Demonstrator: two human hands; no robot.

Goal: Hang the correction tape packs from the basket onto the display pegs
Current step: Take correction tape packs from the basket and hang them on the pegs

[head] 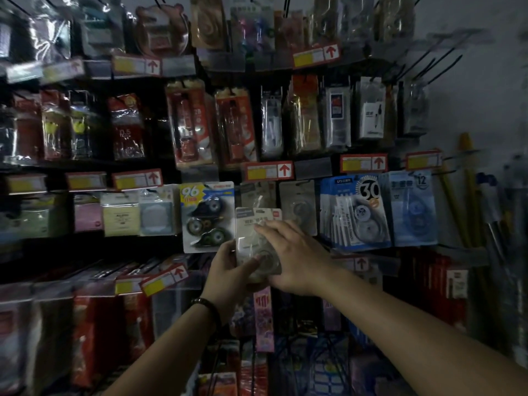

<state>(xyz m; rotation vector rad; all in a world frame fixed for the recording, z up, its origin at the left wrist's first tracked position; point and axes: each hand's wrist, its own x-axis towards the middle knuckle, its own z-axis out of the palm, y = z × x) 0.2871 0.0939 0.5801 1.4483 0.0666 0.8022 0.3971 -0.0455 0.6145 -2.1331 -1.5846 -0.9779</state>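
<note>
Both forearms reach up toward the far display. The left hand (228, 271) grips one correction tape pack (248, 222) at its lower left, thumb on front. The right hand (293, 260) clasps its right side, fingers across the front. One three-tape pack (207, 218) hangs just left.

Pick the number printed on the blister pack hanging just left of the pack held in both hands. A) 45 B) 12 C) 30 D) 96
D: the white-carded blister pack of three dark tape dispensers, beside the grey-carded clear pack gripped by the left hand and right hand, shows 96 on a yellow burst.
</note>
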